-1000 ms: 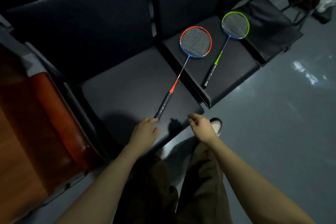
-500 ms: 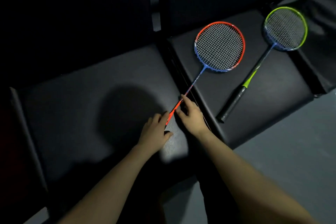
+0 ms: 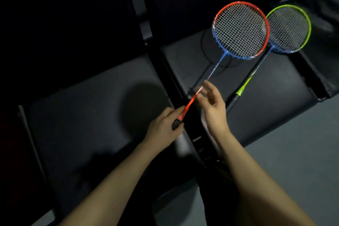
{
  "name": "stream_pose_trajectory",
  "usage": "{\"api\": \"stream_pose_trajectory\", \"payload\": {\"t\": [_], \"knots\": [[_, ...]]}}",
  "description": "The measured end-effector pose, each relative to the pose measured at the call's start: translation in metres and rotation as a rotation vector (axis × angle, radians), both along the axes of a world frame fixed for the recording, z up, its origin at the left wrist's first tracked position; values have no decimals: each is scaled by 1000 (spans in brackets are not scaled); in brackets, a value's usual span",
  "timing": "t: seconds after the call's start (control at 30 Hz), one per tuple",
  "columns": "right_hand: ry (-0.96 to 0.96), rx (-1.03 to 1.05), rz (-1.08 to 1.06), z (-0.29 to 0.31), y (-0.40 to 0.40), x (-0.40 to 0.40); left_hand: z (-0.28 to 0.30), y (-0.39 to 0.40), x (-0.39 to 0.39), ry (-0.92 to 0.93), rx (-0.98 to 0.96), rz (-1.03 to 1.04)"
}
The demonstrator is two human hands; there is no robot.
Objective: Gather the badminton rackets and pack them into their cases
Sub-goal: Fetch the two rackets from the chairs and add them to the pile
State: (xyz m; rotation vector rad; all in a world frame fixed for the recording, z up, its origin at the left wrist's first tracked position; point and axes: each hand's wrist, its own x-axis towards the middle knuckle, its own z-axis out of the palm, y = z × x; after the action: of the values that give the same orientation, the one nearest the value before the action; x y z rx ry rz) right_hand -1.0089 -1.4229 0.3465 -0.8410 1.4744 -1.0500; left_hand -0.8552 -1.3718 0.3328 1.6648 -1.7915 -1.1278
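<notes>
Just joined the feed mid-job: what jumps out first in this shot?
The red-and-blue racket stands out, raised above the dark chair seat with its shadow below, its head overlapping the green racket lying on the seat to the right. The left hand grips its handle, while the right hand pinches the shaft.

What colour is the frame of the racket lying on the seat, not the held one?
Lime green with blue near the throat, head view.
</notes>
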Motion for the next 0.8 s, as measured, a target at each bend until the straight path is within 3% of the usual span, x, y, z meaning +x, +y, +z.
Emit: {"api": "stream_pose_trajectory", "payload": {"t": [0.07,0.27,0.43,0.53,0.7,0.8], "knots": [[79,-13,15,5,-9,-31,3,-10,-22,32,-58,7],[580,154,-147,-40,-21,-124,-8,-41,-78,128,-86,65],[752,305,-24,-72,-40,-130,-26,-47,-92,69,-98,61],[795,323,73,-82,-48,-121,-23,-52,-95,34,-145,43],[579,290,-103,-68,-43,-126,-3,-59,-93,17,-160,65],[569,273,-103,-44,-34,-134,22,-53,-88,57,-169,79]]}}
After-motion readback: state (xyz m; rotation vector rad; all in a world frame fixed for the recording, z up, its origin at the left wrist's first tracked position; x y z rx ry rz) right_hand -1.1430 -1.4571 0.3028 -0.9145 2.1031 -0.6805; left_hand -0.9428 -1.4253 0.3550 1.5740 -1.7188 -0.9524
